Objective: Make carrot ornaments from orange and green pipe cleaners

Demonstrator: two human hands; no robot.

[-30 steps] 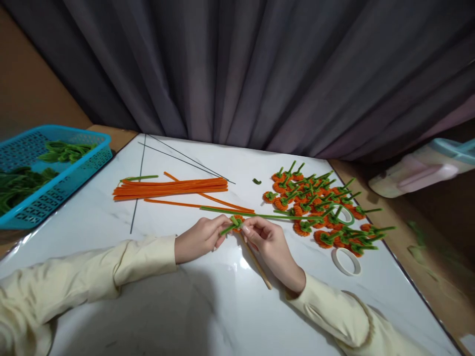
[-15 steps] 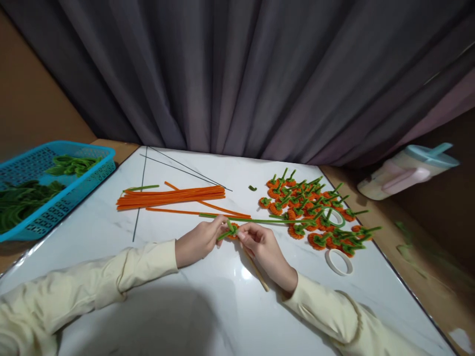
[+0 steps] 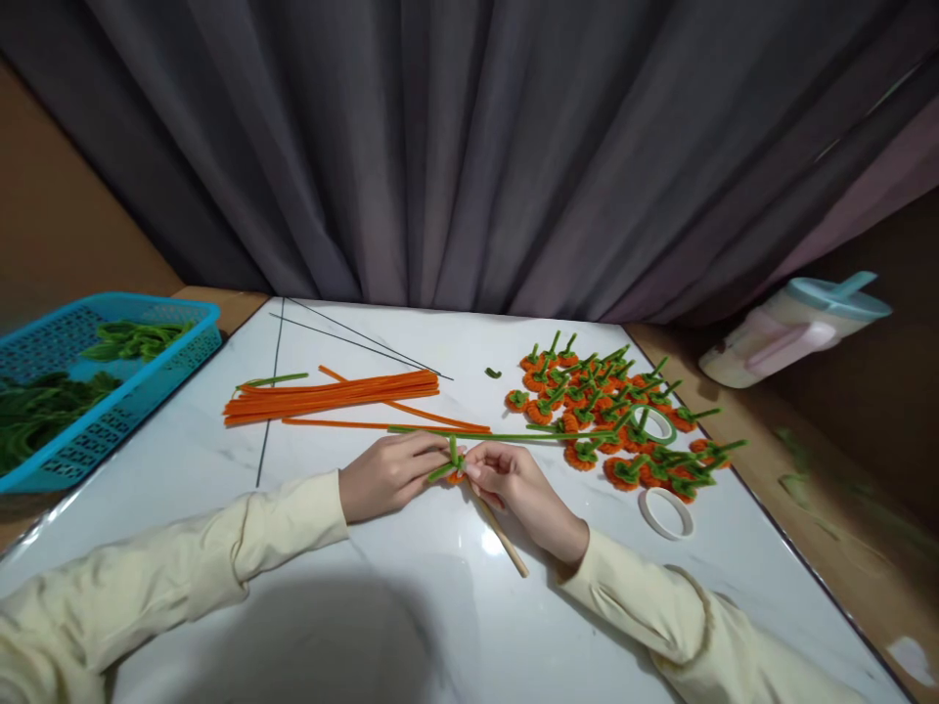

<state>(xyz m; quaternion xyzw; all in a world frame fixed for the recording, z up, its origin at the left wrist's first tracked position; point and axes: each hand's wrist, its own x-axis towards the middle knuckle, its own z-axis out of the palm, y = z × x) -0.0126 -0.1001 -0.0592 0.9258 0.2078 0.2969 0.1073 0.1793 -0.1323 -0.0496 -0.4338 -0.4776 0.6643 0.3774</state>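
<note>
Between my two hands is a small orange pipe-cleaner pumpkin with green pipe-cleaner pieces on its top. My left hand grips it from the left, fingers closed on its side. From the right, my right hand pinches the green top between thumb and fingertips. Under the right hand a thin wooden stick slants down to the right; whether the hand touches it is hidden. Just beyond the hands lies a long green pipe cleaner.
A bundle of orange pipe cleaners and thin dark wires lie back left. Several finished pumpkins crowd the right, around a green tape roll, near a white tape roll. A blue basket and a tumbler stand at the sides.
My left hand has rolled the pumpkin over slightly; less orange shows and a green piece now points upward. My right hand keeps its pinch. The whole view has shifted a little.
</note>
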